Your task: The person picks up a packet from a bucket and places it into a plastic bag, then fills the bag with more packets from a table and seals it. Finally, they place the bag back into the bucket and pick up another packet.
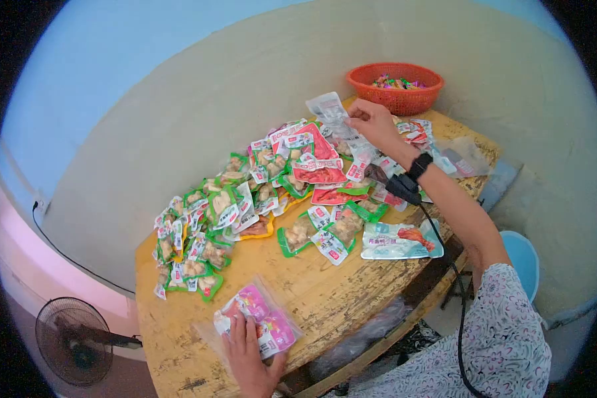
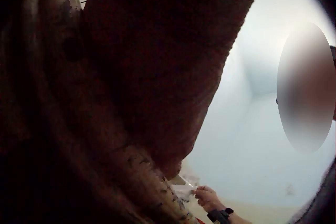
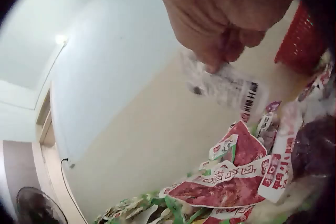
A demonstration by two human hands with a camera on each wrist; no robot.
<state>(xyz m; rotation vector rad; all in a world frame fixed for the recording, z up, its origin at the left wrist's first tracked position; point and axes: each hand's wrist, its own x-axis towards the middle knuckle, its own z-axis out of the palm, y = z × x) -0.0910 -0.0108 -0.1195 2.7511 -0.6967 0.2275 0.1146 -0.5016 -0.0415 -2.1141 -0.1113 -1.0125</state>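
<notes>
My right hand [image 1: 376, 126] pinches a silvery, see-through snack packet [image 1: 329, 109] by its edge, above the far side of the pile. In the right wrist view the packet [image 3: 228, 90] hangs under the curled fingers, with printed dark text on it. My left hand [image 1: 247, 355] rests with extended fingers on a clear plastic bag [image 1: 262, 320] of pink-and-white packets near the table's front edge. Spread along the back of the table is a pile of snack packets [image 1: 265, 174], green, red and yellow. The left wrist view is mostly filled by the dark underside of my hand.
A red plastic basket [image 1: 404, 99] holding small wrapped pieces stands at the back. A white-and-teal packet [image 1: 402, 241] lies near the table's right edge. A black cable [image 1: 459, 292] runs from my right wrist. A fan [image 1: 73, 339] stands left of the worn yellow table [image 1: 272, 265].
</notes>
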